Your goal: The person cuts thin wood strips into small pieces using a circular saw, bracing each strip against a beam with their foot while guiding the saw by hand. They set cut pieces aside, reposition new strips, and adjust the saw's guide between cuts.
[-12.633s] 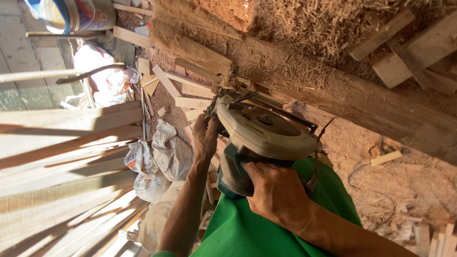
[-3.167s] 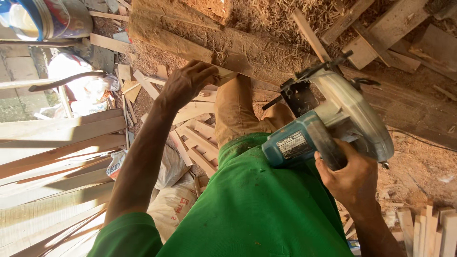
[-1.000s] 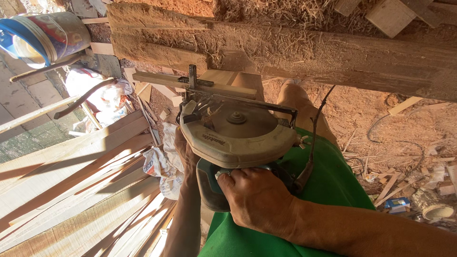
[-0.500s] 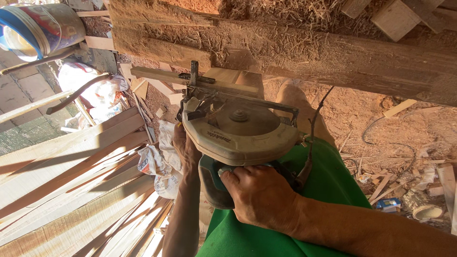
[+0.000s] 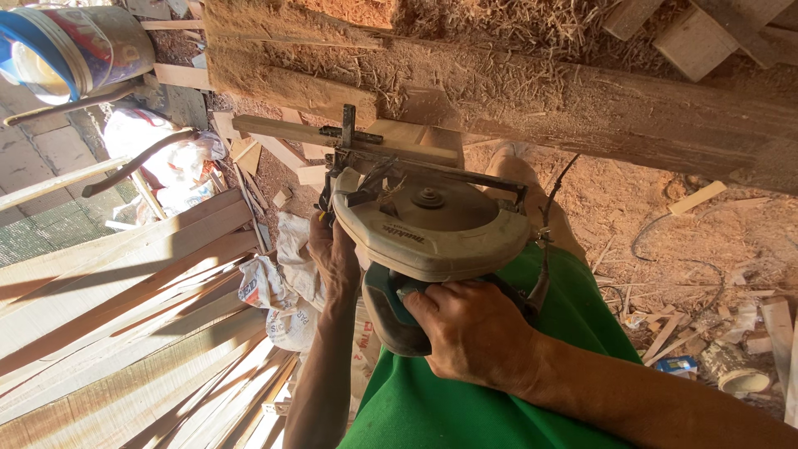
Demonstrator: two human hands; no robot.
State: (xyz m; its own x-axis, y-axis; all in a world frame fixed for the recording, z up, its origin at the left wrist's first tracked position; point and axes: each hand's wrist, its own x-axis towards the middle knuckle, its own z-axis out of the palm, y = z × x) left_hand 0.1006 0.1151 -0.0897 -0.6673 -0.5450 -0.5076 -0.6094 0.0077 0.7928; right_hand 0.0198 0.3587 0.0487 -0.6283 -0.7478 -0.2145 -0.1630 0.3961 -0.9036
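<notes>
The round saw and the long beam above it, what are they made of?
The round cream-guarded circular saw looks like painted metal or hard plastic, smooth and dusty, with a teal plastic-looking body under the right hand. The long rough brown beam is wood: coarse fibres and sawdust cling to it.

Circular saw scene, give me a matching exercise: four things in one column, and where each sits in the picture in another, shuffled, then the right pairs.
Things:
1. circular saw
2. bucket
3. planks
4. right hand

Places:
A. top left corner
B. on the saw's handle
C. centre, against the small wood piece
D. lower left, leaning in a stack

Pairs: 1-C, 2-A, 3-D, 4-B
</notes>
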